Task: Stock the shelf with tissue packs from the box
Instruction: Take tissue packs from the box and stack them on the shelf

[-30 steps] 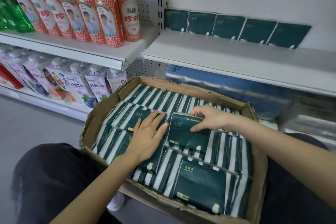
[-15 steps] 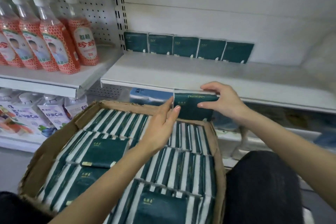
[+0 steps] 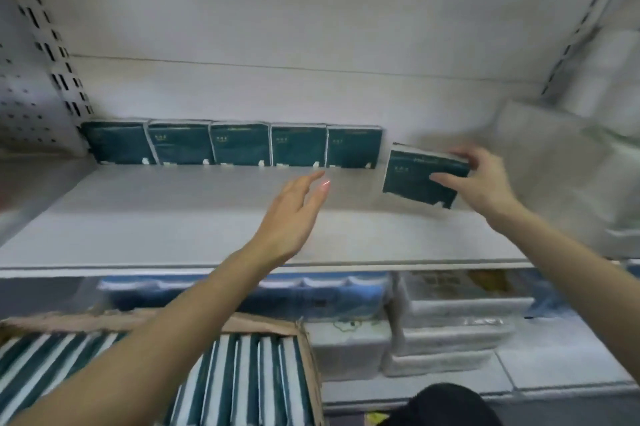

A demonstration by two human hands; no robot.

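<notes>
My right hand [image 3: 479,185] grips a dark green tissue pack [image 3: 414,180], tilted, just above the white shelf [image 3: 173,218] and right of the row. Several matching packs [image 3: 239,145] stand upright in that row against the shelf's back wall. With straight fingers and nothing in it, my left hand [image 3: 294,214] hovers over the shelf, in front of the row's right end. The cardboard box [image 3: 270,323] at the bottom left holds several green and white packs [image 3: 249,380] on edge.
White wrapped bundles [image 3: 568,162] crowd the shelf's right end. A perforated upright [image 3: 45,55] bounds it on the left. The lower shelf holds blue packages [image 3: 311,294] and white stacked packs [image 3: 450,321]. A dark-clothed knee [image 3: 446,406] is at the bottom.
Both hands rose from the box to the shelf. My left hand let go of the pack; my right hand carried it up, to the right end of the row.
</notes>
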